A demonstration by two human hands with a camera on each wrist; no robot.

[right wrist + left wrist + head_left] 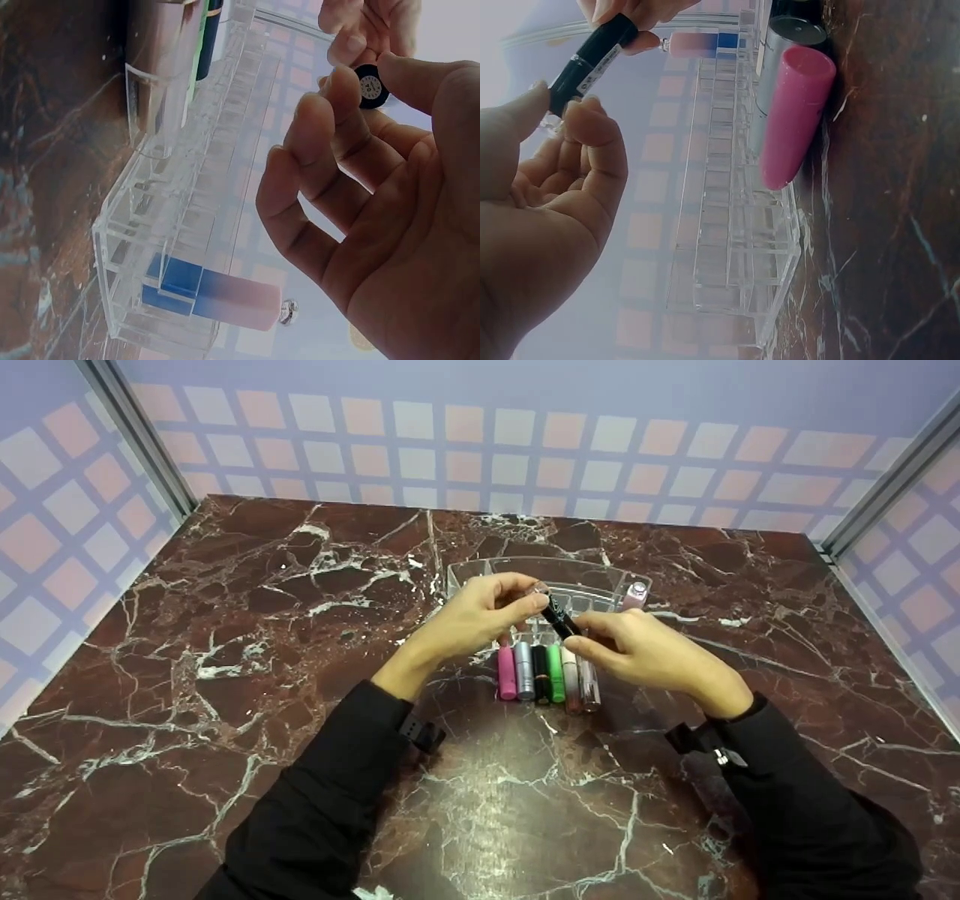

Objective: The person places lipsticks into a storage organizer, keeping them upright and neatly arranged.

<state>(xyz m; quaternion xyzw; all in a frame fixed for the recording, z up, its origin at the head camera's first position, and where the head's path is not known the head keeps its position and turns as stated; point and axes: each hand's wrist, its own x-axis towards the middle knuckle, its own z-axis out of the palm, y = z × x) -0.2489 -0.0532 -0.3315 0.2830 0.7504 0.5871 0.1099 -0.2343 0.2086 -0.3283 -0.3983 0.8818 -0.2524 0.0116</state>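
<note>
Both hands hold one black lipstick tube [559, 617] in the air, tilted, over the front of a clear plastic organizer [551, 559]. My left hand [487, 607] pinches its upper end, which looks transparent in the left wrist view, between thumb and fingers. At the lower end, my right hand [637, 649] grips the tube with thumb and fingertips. The round labelled base [370, 86] faces the right wrist camera. Below the hands lies a row of tubes: pink [507, 675], silver [525, 673], black [541, 679], green [555, 675], and two partly clear ones [589, 690] at the right.
A pink-and-blue tube [236, 298] with a silver ball top stands in the organizer's right end compartment. The organizer has several small stepped compartments. Dark red marbled tabletop [225, 682] surrounds everything, with tiled-pattern panels [480, 450] behind and at both sides.
</note>
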